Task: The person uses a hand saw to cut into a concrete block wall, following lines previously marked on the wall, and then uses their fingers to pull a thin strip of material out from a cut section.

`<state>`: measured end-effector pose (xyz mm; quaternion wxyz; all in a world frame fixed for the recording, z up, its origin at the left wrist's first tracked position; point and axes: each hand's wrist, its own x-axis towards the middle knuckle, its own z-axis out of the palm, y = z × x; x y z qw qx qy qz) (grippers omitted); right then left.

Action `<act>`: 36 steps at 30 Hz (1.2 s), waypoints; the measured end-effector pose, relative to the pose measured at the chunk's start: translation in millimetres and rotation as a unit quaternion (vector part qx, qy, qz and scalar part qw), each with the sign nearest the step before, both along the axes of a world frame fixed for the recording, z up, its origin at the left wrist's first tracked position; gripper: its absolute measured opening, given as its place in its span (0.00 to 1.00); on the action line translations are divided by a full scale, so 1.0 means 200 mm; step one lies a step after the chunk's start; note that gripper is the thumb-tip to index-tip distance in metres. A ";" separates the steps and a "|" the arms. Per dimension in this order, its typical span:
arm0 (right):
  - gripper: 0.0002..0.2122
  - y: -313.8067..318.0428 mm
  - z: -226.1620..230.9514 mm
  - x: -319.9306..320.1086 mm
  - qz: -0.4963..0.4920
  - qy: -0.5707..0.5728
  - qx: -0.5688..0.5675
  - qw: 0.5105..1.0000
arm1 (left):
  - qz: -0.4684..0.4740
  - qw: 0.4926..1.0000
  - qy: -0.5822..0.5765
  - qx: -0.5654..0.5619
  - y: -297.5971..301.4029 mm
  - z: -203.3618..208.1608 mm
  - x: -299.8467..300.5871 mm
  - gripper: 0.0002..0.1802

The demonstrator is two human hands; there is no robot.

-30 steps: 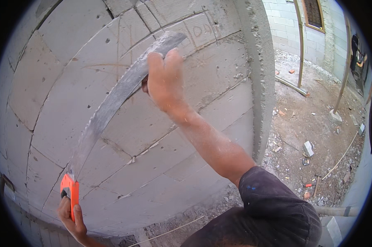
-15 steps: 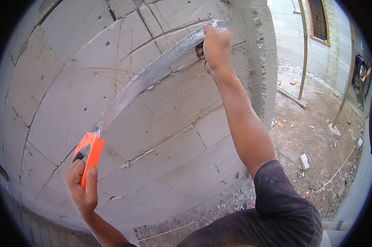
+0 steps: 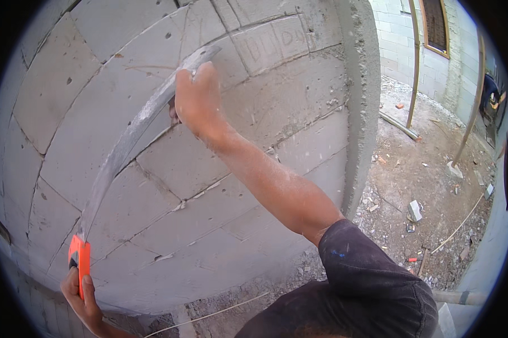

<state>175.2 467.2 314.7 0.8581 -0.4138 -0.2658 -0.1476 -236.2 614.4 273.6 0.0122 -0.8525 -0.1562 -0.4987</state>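
A long grey straightedge with an orange end cap lies flat against a grey block wall, running from lower left up to upper middle. My right hand grips its upper end and presses it to the wall, arm stretched out. My left hand holds the orange end low at the left. Dust covers the blade and my forearm.
The wall ends in a rough concrete corner column at the right. Beyond it lies dirt ground strewn with rubble, wooden poles and a string line. A person stands far right.
The straightedge has slid back down and left along the wall after rising half a second ago. My right hand moved left from the corner and my left hand dropped lower.
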 end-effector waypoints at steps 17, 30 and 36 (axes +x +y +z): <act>0.07 -0.78 0.03 0.59 0.010 0.046 0.041 0.998 | -0.130 0.990 0.036 -0.043 -0.45 0.12 0.85 0.12; 0.14 0.05 0.03 -0.03 -0.132 0.006 -0.016 0.991 | -0.076 0.963 0.187 -0.176 -0.06 0.21 -0.19 0.15; 0.11 0.01 -0.07 -0.04 -0.034 -0.019 0.013 0.999 | 0.006 0.997 0.010 -0.082 -0.19 0.01 -0.18 0.15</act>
